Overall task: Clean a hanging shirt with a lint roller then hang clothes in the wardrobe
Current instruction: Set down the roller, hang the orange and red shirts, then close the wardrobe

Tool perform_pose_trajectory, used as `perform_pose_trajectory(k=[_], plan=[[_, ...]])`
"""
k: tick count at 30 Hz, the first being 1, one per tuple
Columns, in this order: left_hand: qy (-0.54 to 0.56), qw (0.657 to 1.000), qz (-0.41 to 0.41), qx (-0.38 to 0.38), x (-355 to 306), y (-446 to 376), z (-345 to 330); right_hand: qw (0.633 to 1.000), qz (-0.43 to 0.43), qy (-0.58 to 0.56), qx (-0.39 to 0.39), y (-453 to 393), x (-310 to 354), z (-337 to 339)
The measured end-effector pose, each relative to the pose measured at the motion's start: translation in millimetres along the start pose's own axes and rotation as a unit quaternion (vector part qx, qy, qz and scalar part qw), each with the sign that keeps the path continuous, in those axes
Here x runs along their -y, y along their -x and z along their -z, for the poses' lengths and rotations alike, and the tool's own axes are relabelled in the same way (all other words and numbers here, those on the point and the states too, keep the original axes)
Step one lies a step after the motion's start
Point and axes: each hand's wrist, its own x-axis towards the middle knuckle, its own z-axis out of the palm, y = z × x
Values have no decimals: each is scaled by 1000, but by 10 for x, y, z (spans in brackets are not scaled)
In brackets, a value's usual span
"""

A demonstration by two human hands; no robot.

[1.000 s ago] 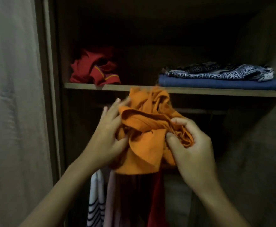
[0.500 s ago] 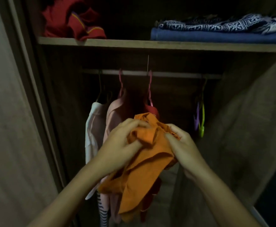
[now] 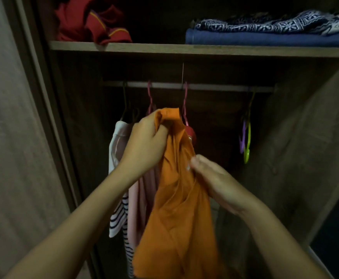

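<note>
Head camera: my left hand [image 3: 144,141] is fisted tight on the top of an orange garment [image 3: 176,208], held up before the wardrobe rail [image 3: 215,87]. My right hand [image 3: 215,182] pinches its side edge lower down, fingers closed on the cloth.

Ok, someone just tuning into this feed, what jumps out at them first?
The bright orange garment in the middle, gripped at its top by the left hand while the right hand touches its side, in front of the open wardrobe. Behind it, clothes hang from the rail, with empty purple and green hangers off to the right. Above, the shelf holds a red bundle left and folded blue clothes right.
</note>
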Motion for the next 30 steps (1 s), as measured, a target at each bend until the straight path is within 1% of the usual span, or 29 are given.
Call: perform_pose_trajectory(k=[3,4,6,8,9,11,13,14,17,18,19,20,22,23,24,25,26,27,28,29,30], plan=[[-7,1000,8,3,-1,-53,4,994,19,105,1,29,-16,-6],[-8,1000,7,1,-8,-65,18,992,22,121,-5,45,-3,0],[-17,1000,-4,-12,-5,-103,65,993,38,108,-19,64,15,56],[-23,1000,1,-14,22,-164,141,997,36,65,-14,106,48,136],[-18,1000,6,3,24,-194,176,999,32,32,3,136,74,157],[4,997,-7,81,9,-234,220,999,40,-11,33,183,157,150],[36,984,-47,169,-86,-235,222,996,85,6,24,132,203,151],[52,977,-65,197,-136,-235,204,995,96,3,21,87,233,154],[44,969,-110,218,-220,-268,121,990,69,-85,84,-51,356,122],[33,970,-108,217,-212,-280,109,990,72,-88,90,-85,386,110],[25,973,-96,208,-183,-288,106,991,84,-61,85,-115,408,114],[17,979,-79,186,-137,-282,103,993,97,-22,66,-133,450,107],[11,994,-42,99,-68,-188,87,990,132,49,-4,-162,514,91],[21,998,-24,50,-46,-95,70,987,142,59,-46,-168,537,90],[46,999,-3,22,-21,9,54,985,146,48,-83,-161,568,92],[81,996,23,30,-1,121,38,981,154,22,-113,-148,595,91],[107,990,49,74,32,234,21,976,164,-1,-141,-130,616,88],[101,983,66,142,63,341,0,970,175,-15,-167,-114,626,93],[69,974,67,206,103,425,-16,964,181,-20,-192,-100,641,99],[30,968,56,243,148,481,-23,960,184,-19,-212,-89,653,117],[11,966,52,253,186,492,-16,955,185,-13,-231,-78,670,133]])
